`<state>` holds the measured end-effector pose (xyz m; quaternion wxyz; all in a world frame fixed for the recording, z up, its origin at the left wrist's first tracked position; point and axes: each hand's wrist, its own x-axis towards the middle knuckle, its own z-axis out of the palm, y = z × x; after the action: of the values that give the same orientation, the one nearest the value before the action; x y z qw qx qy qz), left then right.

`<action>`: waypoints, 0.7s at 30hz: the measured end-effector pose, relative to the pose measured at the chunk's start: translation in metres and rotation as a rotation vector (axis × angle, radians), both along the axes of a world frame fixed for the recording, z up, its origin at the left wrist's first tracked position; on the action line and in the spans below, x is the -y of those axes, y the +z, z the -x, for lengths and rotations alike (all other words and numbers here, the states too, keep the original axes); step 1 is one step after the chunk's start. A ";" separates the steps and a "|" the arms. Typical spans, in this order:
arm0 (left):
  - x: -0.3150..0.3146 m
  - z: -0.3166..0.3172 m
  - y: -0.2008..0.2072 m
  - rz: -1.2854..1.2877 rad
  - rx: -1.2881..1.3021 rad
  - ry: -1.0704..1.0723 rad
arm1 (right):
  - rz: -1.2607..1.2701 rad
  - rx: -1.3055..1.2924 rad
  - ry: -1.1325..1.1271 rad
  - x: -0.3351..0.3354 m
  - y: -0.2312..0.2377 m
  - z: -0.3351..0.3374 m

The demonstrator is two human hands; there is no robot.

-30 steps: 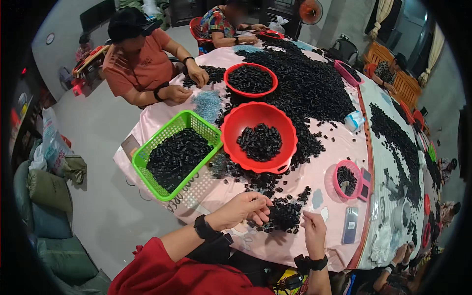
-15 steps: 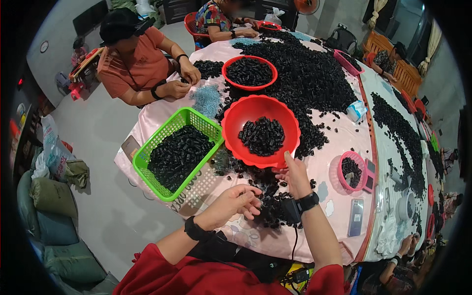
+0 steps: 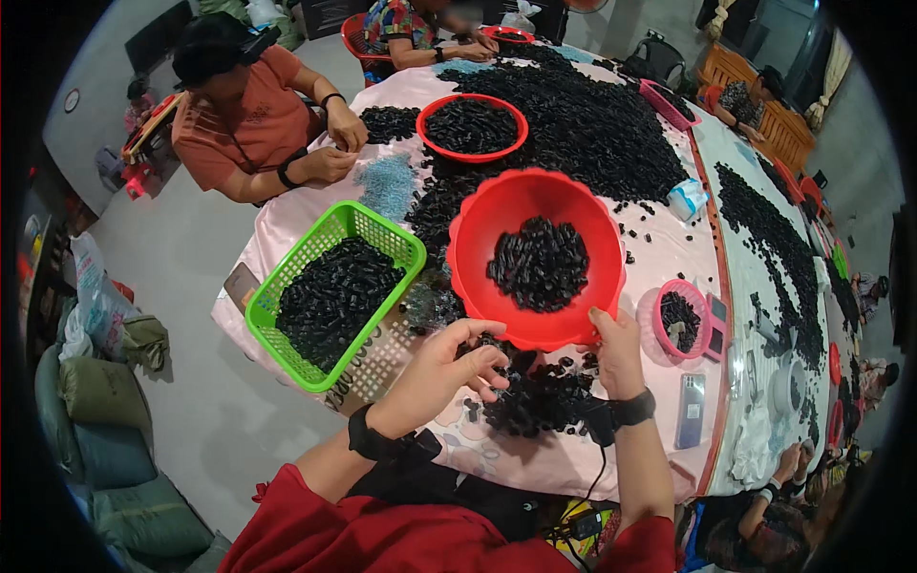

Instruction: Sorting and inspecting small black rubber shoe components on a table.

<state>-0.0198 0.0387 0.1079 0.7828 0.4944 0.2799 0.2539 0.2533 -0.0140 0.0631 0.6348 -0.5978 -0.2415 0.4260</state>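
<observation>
My right hand point(image 3: 619, 355) pinches the near right rim of a red bowl with a wavy edge point(image 3: 476, 224), thumb on the inside. The bowl is raised and tilted toward me, with a heap of small black plastic pieces point(image 3: 540, 265) in it. Empty and with fingers spread, my left hand point(image 3: 447, 374) hovers by the bowl's near left side. Below both hands lies a loose pile of black pieces point(image 3: 537, 406) on the pink cloth. To the left stands a green slotted basket point(image 3: 374, 323) filled with longer black pieces.
Behind the bowl spreads a large black heap point(image 3: 592, 115), with another red bowl point(image 3: 521, 134) beside it. A pink basket point(image 3: 650, 329) and a phone point(image 3: 690, 411) lie to the right. A co-worker in an orange shirt point(image 3: 253, 124) sits at the far left, near clear bluish bits point(image 3: 387, 186).
My right hand has lifted the red bowl and brought it nearer and to the right, tilting it toward me. My left hand has risen slightly. The view has shifted a little.
</observation>
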 end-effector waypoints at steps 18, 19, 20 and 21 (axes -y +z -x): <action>-0.022 -0.136 -0.046 -0.968 -0.475 0.000 | 0.155 -0.005 0.051 0.079 -0.032 -0.056; -0.022 -0.143 -0.045 -0.989 -0.494 -0.063 | 0.154 -0.010 0.047 0.080 -0.032 -0.055; -0.023 -0.149 -0.043 -1.010 -0.515 -0.124 | 0.158 -0.012 0.046 0.080 -0.031 -0.054; -0.022 -0.156 -0.044 -1.012 -0.519 -0.127 | 0.162 -0.013 0.045 0.080 -0.032 -0.053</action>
<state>0.1364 0.0609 0.0639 0.3678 0.8697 0.2764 0.1788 0.3059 -0.0939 0.0315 0.5760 -0.6389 -0.2154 0.4622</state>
